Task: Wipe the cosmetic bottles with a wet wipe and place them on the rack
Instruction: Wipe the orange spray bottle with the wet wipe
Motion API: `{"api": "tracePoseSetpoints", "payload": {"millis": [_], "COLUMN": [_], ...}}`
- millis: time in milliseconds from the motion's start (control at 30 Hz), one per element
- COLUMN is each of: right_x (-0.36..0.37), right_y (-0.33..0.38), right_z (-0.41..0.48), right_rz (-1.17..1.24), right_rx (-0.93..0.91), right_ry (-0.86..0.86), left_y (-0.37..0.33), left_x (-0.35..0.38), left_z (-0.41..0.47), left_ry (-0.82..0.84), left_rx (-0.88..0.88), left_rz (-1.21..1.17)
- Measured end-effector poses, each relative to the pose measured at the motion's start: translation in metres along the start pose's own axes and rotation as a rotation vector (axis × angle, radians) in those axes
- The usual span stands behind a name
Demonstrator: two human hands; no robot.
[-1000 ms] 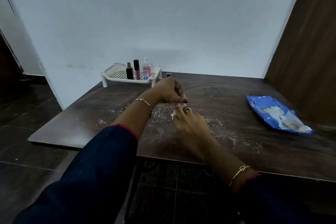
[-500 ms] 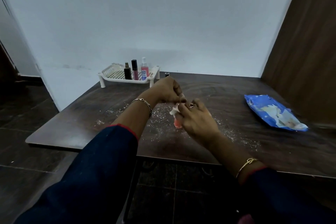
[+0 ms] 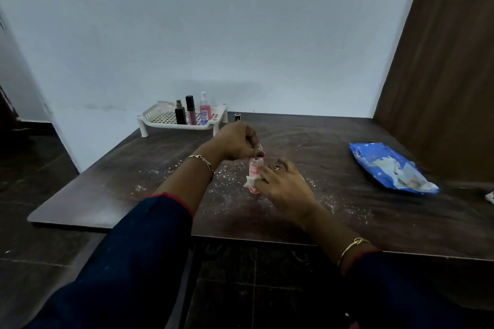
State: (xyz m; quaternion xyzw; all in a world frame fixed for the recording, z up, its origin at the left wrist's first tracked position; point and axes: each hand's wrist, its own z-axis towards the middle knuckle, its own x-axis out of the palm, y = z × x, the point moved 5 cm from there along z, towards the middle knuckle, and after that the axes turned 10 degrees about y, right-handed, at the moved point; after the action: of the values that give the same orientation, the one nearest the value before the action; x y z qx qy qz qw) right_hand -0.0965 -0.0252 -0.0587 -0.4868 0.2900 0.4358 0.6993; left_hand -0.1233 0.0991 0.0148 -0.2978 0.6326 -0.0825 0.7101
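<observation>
The dark wooden table (image 3: pixel 307 211) spreads under both my hands, dusted with pale crumbs around where I grip. Far beyond my left hand, at the back edge against the wall, stands the white perforated rack (image 3: pixel 163 117) with three bottles upright at its right end: a dark perfume bottle (image 3: pixel 180 113), a pink lip-gloss tube (image 3: pixel 190 111) with a black cap, and a pink spray bottle (image 3: pixel 205 112) whose blue label is too small to read. Just right of the rack a small black-capped item (image 3: pixel 237 116) sits on the table. Well off to the right of my right hand lies the blue wet wipe packet (image 3: pixel 387 165), its flap open and white showing; I cannot read any print on it. Between my hands, upright, is the small pink bottle (image 3: pixel 254 168); its white label carries red capitals I can only partly make out. My left hand (image 3: pixel 235 141) pinches the top of it from above, fingertips closed on the cap. My right hand (image 3: pixel 283 184) presses a crumpled white wet wipe (image 3: pixel 249 181) against the lower side of the bottle, fingers curled around it.
</observation>
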Motion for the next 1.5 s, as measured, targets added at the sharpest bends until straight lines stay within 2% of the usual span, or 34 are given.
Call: {"api": "tracePoseSetpoints", "payload": {"millis": [167,333,433,500,633,700,767,867,1033,1167,1367,1433,1500], "right_x": [0.009,0.0,-0.003,0.002,0.019,0.027,0.036,0.041,0.035,0.035,0.049,0.039,0.026], "right_y": [-0.005,-0.028,-0.041,-0.05,-0.057,-0.058,-0.058,-0.057,-0.05,-0.037,-0.04,-0.041,-0.041], "right_z": [-0.01,-0.01,-0.011,-0.011,-0.005,-0.004,-0.002,0.0,0.002,-0.007,-0.016,-0.009,-0.003], "right_rz": [0.055,0.175,0.396,0.569,1.07,1.319,1.518,1.673,1.663,1.462,1.15,1.161,1.223], "right_rx": [0.034,0.222,0.385,0.511,0.714,0.802,0.867,0.89,0.802,0.672,0.619,0.617,0.649], "right_ry": [0.111,0.116,0.036,-0.032,-0.14,-0.165,-0.142,-0.143,-0.182,-0.099,0.127,0.091,-0.032], "left_y": [0.002,0.016,0.02,0.018,0.014,0.018,0.023,0.022,0.026,0.034,0.038,0.035,0.032], "left_x": [0.003,0.004,0.006,0.009,0.011,0.011,0.012,0.017,0.023,0.023,0.023,0.024,0.025], "left_z": [-0.003,-0.018,-0.02,-0.021,-0.021,-0.02,-0.019,-0.022,-0.023,-0.025,-0.027,-0.024,-0.021], "left_ry": [0.013,0.074,0.096,0.075,-0.142,-0.217,-0.187,-0.09,-0.076,-0.079,-0.098,-0.092,-0.092], "left_rx": [0.057,0.121,0.115,0.112,0.084,0.059,0.056,0.095,0.102,0.093,0.088,0.079,0.065], "left_rz": [-0.046,-0.376,-0.469,-0.45,-0.224,-0.192,-0.306,-0.495,-0.605,-0.662,-0.689,-0.678,-0.66]}}
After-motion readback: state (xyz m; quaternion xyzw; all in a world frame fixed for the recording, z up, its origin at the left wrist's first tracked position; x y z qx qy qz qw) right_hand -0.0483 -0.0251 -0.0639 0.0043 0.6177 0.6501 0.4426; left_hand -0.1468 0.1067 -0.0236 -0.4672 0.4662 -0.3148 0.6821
